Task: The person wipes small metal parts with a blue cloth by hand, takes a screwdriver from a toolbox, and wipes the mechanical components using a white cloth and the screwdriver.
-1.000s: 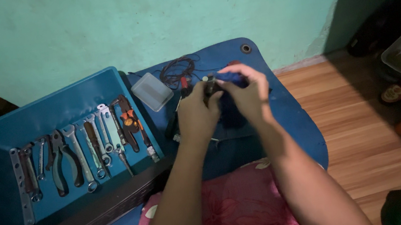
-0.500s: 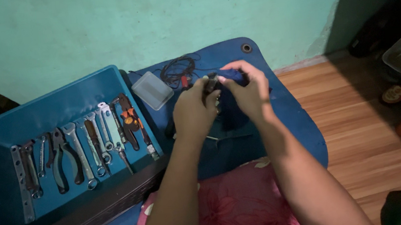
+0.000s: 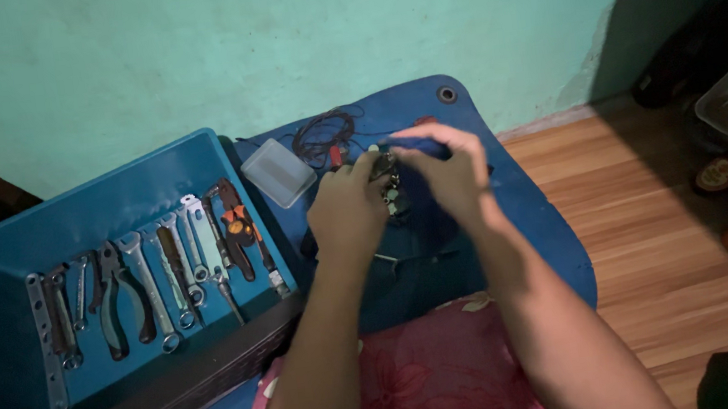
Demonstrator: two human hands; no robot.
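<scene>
From my remote seat I see my own two arms, bare from the fingers back to the bottom edge of the view, with no sleeves, watch or wristband showing behind the fingers. My left hand (image 3: 348, 208) and my right hand (image 3: 444, 172) wear no gloves, and I cannot make out any ring on the fingers (image 3: 418, 154) in this dim light. Below the forearms, well back from the fingers, my lap is covered in pink cloth with a pale flower print (image 3: 421, 381).
</scene>
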